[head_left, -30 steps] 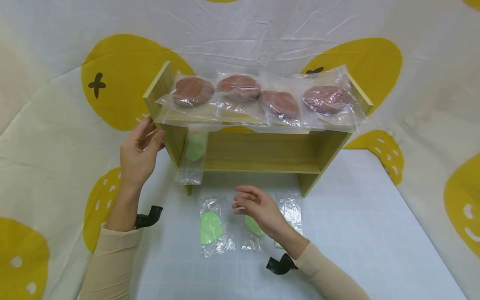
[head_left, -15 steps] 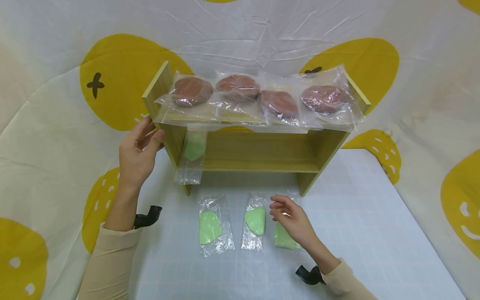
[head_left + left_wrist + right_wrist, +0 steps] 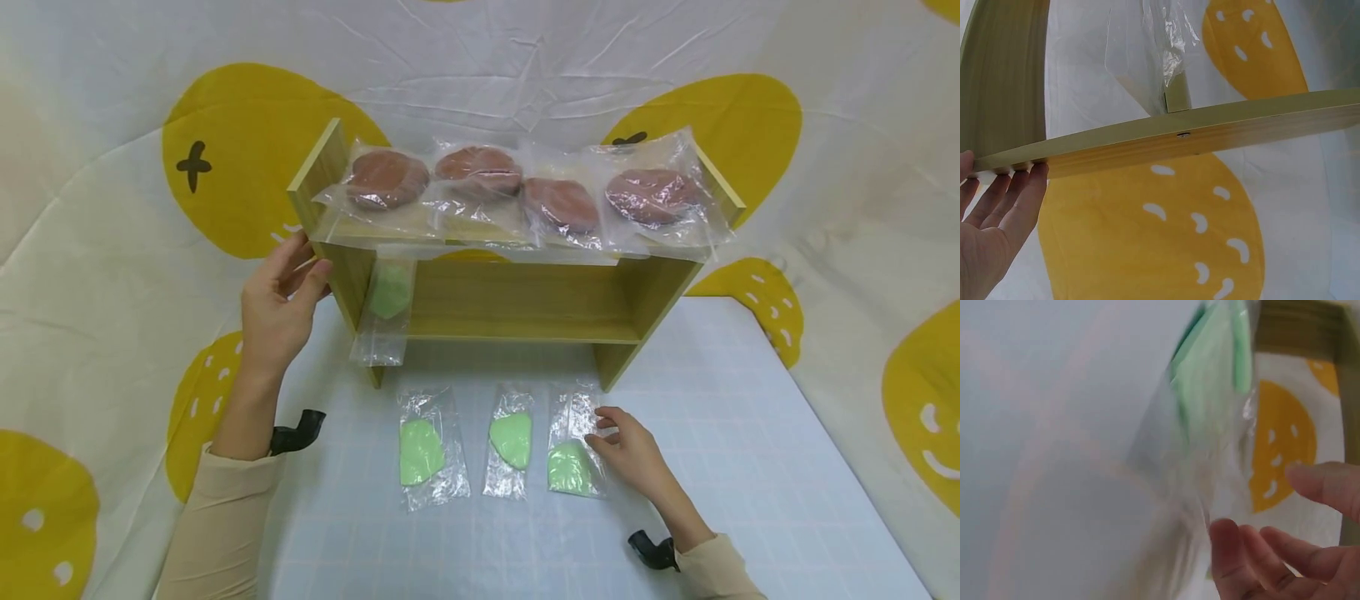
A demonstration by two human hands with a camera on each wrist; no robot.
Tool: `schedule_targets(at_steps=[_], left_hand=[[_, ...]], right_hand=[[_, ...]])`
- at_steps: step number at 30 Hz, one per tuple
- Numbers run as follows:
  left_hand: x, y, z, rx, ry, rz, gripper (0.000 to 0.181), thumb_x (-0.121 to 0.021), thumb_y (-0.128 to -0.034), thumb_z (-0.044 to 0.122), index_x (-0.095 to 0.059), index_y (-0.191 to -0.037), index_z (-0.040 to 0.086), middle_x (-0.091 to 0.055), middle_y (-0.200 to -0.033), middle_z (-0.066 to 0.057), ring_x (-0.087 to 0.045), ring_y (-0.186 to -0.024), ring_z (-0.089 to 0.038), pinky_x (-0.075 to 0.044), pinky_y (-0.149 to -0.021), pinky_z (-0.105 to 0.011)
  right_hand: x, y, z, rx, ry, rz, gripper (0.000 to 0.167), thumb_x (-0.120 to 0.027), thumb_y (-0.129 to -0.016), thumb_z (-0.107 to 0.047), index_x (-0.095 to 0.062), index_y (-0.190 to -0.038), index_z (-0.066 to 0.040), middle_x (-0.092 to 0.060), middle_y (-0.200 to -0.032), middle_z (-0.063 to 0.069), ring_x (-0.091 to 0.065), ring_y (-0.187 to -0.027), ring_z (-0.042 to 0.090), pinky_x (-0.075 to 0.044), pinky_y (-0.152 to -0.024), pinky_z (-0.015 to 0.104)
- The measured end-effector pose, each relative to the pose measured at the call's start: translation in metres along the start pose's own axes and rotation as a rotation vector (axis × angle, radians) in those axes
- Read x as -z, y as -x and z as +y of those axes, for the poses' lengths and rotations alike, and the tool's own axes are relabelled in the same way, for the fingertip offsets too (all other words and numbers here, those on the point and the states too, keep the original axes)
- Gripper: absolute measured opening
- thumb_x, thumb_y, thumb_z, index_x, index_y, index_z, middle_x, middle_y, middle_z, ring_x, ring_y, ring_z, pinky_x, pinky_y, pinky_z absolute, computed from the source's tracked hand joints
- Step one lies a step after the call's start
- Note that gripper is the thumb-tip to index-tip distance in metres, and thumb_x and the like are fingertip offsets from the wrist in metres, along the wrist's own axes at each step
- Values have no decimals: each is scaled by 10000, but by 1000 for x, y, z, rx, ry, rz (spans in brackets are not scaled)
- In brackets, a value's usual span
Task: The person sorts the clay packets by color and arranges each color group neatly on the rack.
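Observation:
In the head view my left hand [image 3: 277, 321] is at the left side panel of a small wooden shelf [image 3: 525, 321]. In the left wrist view its fingertips [image 3: 1037, 172] touch the panel. My right hand [image 3: 633, 454], its fingers loosely bent, hovers by the right edge of a clear bag [image 3: 572, 468] with a light green piece inside; it grips nothing. Two similar bags lie to its left, a middle bag [image 3: 510, 442] and a left bag [image 3: 420, 452]. Another green-filled bag [image 3: 390, 293] sits at the left end of the lower shelf, overhanging its front.
Several clear bags with reddish-brown round patties [image 3: 390, 179] line the top shelf, their plastic hanging over the front edge. The shelf stands on a pale checked table [image 3: 750, 483]. A white cloth with yellow shapes [image 3: 885, 150] hangs behind and beside it.
My right hand has moved right and down, from above the middle bag to the right bag's edge, uncovering the middle and right bags. The left hand has stayed at the panel.

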State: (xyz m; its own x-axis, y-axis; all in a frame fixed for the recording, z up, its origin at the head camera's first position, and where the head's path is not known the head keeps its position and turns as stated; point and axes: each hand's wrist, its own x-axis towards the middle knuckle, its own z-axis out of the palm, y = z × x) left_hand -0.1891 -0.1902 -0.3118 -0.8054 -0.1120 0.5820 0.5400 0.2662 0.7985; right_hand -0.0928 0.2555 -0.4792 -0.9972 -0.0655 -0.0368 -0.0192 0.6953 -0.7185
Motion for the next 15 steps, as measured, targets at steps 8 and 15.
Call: schedule_targets(at_steps=[8, 15], left_hand=[[0, 0, -2, 6, -6, -2, 471, -652, -957, 14, -590, -1409, 129, -633, -1312, -130, -667, -1104, -217, -581, -771, -235], [0, 0, -3, 2, -13, 0, 473, -655, -955, 18, -589, -1409, 131, -633, -1313, -126, -667, -1105, -213, -581, -770, -234]], right_hand=[[4, -6, 11, -74, 94, -45, 539, -739, -898, -168, -521, -1300, 118, -651, -1085, 238, -682, -860, 335, -576, -747, 473], [-2, -10, 20, -112, 144, -75, 557, -781, -861, -202, -535, -1264, 93, -676, -896, 86, -619, -778, 222, -522, -651, 372]])
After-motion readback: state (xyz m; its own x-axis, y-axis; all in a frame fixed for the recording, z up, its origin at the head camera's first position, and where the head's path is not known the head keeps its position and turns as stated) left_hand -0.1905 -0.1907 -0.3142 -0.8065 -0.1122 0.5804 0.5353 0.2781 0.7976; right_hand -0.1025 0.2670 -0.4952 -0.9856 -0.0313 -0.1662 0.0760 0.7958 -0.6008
